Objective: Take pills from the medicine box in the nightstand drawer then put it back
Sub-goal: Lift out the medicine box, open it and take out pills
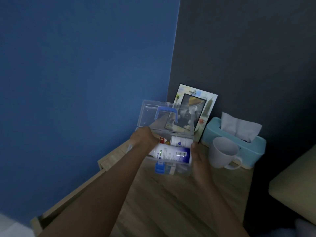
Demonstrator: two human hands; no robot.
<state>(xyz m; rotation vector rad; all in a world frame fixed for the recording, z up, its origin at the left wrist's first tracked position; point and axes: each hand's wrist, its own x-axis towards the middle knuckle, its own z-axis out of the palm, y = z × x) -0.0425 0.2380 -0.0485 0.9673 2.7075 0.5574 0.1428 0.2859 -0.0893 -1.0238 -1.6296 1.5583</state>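
A clear plastic medicine box (177, 166) with a blue latch stands on the wooden nightstand top (167, 202). Its lid (150, 117), with a blue handle, is raised upright. Inside lie a large white bottle (171, 153) with a purple band and barcode, a smaller white bottle (181, 141), and some small red and yellow packets. My left hand (143, 138) reaches into the box's left side, fingers over the large bottle's top end; whether it grips is unclear. My right hand (199, 161) presses against the box's right wall.
A grey mug (222, 152) stands just right of the box. Behind it is a light blue tissue box (239, 139), and a picture frame (195, 110) leans on the dark wall. The nightstand drawer (71, 199) is pulled out at left. A beige cushion edge (294, 185) is at right.
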